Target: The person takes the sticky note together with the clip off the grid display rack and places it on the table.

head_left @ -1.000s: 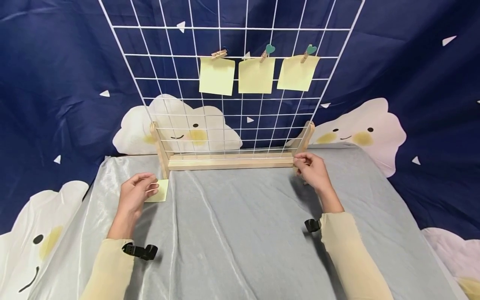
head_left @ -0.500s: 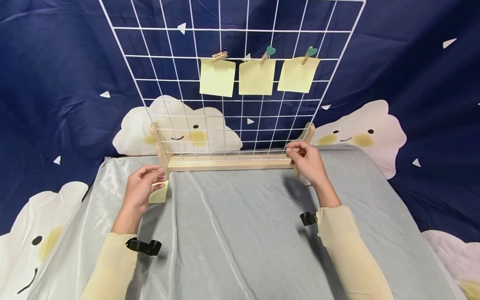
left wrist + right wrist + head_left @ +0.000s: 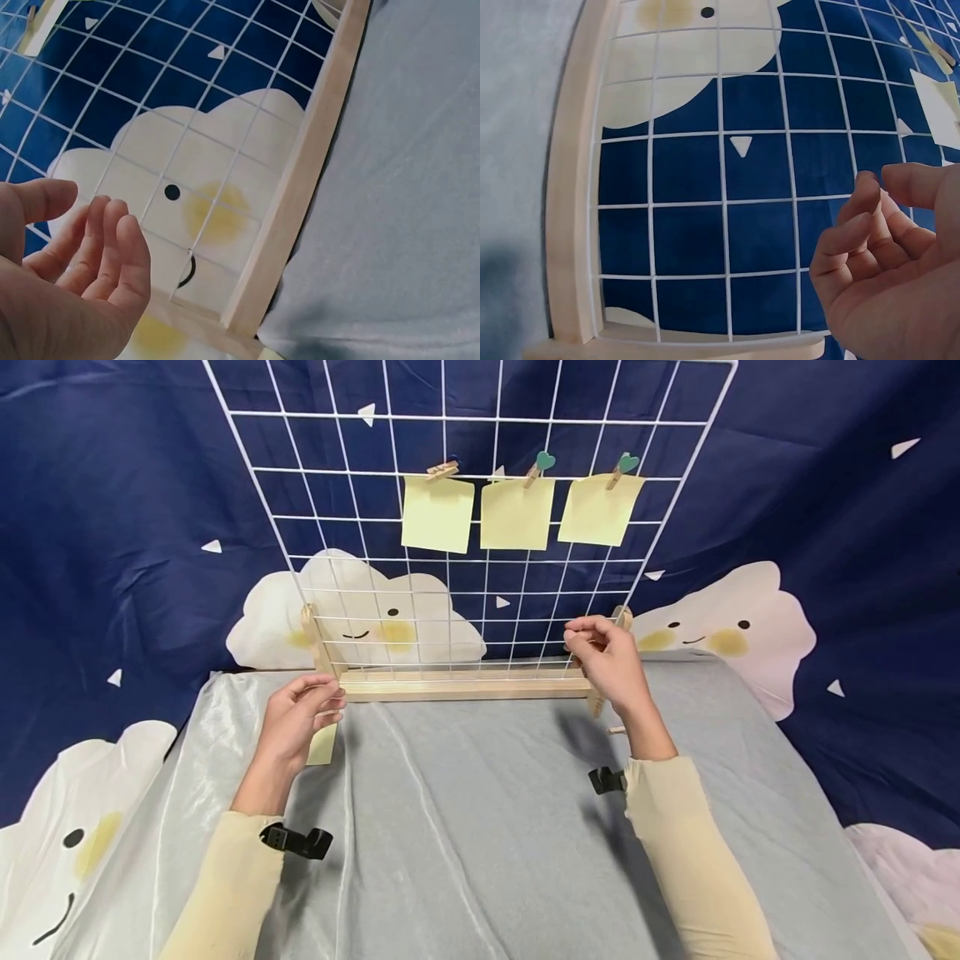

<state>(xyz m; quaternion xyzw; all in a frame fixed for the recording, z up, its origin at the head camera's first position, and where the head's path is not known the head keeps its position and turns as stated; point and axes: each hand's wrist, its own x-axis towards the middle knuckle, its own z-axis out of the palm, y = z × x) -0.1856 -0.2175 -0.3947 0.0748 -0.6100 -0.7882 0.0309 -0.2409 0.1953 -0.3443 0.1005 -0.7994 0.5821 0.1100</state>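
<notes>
In the head view my left hand [image 3: 303, 718] hovers over a yellow sticky note [image 3: 322, 745] on the cloth, partly covering it. Its fingers are loosely bent with nothing between them, as the left wrist view shows too. My right hand [image 3: 611, 664] is raised in front of the lower right of a white wire grid [image 3: 480, 560]. Thumb and forefinger are close but apart, and no object shows there. Three yellow notes [image 3: 438, 516] hang in a row from the grid, each under a wooden clothespin [image 3: 444, 469]; two pins carry green hearts.
A wooden stand [image 3: 465, 687] with two uprights holds the grid at the back of the grey cloth [image 3: 465, 818]. A small wooden piece [image 3: 617, 730], probably a clothespin, lies by the right forearm. Behind hangs a dark blue curtain [image 3: 135, 568] with clouds.
Both hands have risen and moved inward toward the grid, the right one going up and left. More of the small wooden piece now shows beside the right forearm. The hanging notes stay put.
</notes>
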